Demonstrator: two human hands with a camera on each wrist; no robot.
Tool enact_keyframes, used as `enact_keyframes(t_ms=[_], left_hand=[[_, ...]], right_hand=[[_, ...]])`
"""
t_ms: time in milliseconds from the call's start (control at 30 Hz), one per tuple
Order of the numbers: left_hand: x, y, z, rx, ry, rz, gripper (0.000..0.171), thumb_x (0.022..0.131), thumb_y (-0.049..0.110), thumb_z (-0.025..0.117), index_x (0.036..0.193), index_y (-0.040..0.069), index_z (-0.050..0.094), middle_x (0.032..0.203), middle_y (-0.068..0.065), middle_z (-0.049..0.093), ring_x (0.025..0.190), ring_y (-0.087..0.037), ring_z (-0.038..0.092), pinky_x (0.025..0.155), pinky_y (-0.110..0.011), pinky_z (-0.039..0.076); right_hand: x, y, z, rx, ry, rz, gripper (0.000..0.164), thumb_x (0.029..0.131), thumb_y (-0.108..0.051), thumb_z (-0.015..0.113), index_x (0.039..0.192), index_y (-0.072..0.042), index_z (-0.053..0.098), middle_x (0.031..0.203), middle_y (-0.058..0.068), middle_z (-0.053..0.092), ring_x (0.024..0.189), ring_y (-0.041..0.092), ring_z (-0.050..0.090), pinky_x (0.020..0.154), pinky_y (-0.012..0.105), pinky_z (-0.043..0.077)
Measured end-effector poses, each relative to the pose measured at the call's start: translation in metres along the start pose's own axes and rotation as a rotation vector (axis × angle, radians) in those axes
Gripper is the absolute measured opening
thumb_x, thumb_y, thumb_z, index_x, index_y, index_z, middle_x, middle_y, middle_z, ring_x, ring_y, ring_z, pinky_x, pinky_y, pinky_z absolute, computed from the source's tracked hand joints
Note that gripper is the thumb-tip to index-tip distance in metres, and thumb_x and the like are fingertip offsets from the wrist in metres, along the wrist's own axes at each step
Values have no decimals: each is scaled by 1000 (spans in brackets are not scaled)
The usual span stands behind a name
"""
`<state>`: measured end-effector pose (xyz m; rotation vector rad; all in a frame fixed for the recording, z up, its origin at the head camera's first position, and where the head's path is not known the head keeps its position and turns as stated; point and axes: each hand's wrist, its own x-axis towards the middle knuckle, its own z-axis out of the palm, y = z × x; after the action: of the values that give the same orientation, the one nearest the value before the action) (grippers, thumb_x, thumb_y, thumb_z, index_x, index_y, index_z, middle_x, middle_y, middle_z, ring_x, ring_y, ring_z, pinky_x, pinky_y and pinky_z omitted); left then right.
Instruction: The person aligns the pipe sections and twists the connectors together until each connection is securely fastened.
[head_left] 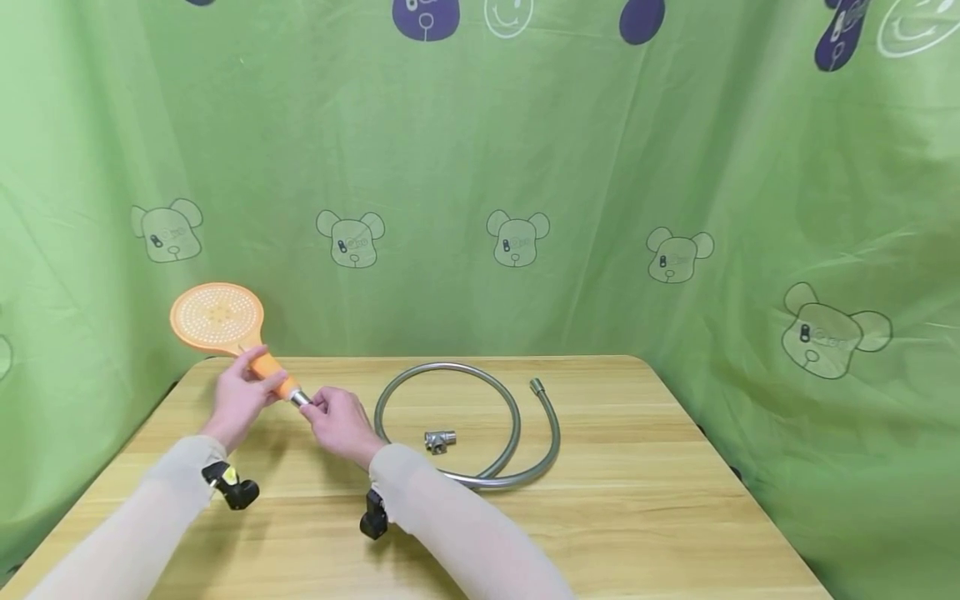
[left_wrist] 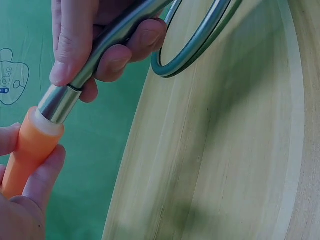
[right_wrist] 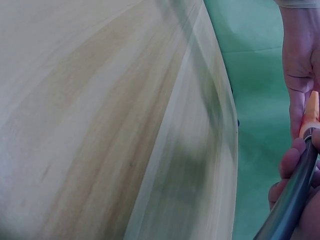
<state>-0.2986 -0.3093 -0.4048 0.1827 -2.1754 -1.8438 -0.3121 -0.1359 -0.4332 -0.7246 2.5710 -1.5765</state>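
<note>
An orange hand shower [head_left: 217, 317] is held tilted over the table's far left, its round face with rows of pale nozzles turned up. My left hand [head_left: 238, 395] grips its handle, thumb and fingers on either side in the left wrist view. A silver shower hose [head_left: 517, 417] loops across the table. Its metal end nut [left_wrist: 59, 103] sits against the pale collar at the handle's end, in line with it. My right hand [head_left: 339, 421] pinches the hose just behind that nut, fingers curled round it. In the right wrist view, the gripped hose stretch [right_wrist: 287, 210] runs toward the orange handle.
A small chrome tee valve [head_left: 439, 441] lies inside the hose loop. The hose's free end [head_left: 536, 386] points toward the back of the wooden table [head_left: 637, 533]. Green curtains [head_left: 480, 150] with bear prints hang behind and at both sides.
</note>
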Motion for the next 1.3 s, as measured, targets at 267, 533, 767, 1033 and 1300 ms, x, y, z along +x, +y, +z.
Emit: enact_keyframes(t_ms=[267, 533, 767, 1033, 1300], left_hand=[[0, -1, 1, 41, 33, 54, 72, 97, 4, 64, 158, 6, 26, 127, -23, 40, 83, 1, 60, 81, -15, 58], [4, -5, 1, 40, 41, 49, 72, 97, 4, 64, 158, 6, 26, 128, -24, 40, 83, 1, 59, 81, -15, 58], [1, -3, 2, 40, 34, 40, 72, 97, 5, 64, 159, 5, 26, 134, -28, 40, 84, 2, 59, 82, -16, 58], [-1, -1, 5, 51, 39, 59, 72, 97, 5, 65, 158, 5, 28, 129, -27, 42, 80, 3, 60, 80, -15, 58], [0, -1, 6, 47, 44, 53, 72, 97, 4, 64, 159, 7, 26, 131, -26, 41, 83, 1, 60, 82, -16, 58]], right_hand=[[1, -1, -1, 39, -42, 18, 20, 102, -27, 58, 89, -14, 66, 68, -4, 57, 52, 7, 45, 42, 22, 38], [3, -3, -2, 58, -83, 67, 23, 104, -27, 54, 89, -14, 65, 66, -3, 53, 51, 8, 42, 41, 22, 35], [4, -1, -2, 32, -113, 72, 29, 101, -37, 60, 83, -14, 64, 61, -4, 50, 47, 8, 39, 38, 22, 31], [6, 2, -2, 1, -100, 19, 31, 97, -34, 67, 76, -11, 64, 55, -6, 47, 43, 7, 37, 35, 21, 29], [6, -1, -1, 82, -45, 115, 20, 93, -30, 74, 98, -18, 58, 65, -3, 54, 46, 8, 41, 36, 22, 32]])
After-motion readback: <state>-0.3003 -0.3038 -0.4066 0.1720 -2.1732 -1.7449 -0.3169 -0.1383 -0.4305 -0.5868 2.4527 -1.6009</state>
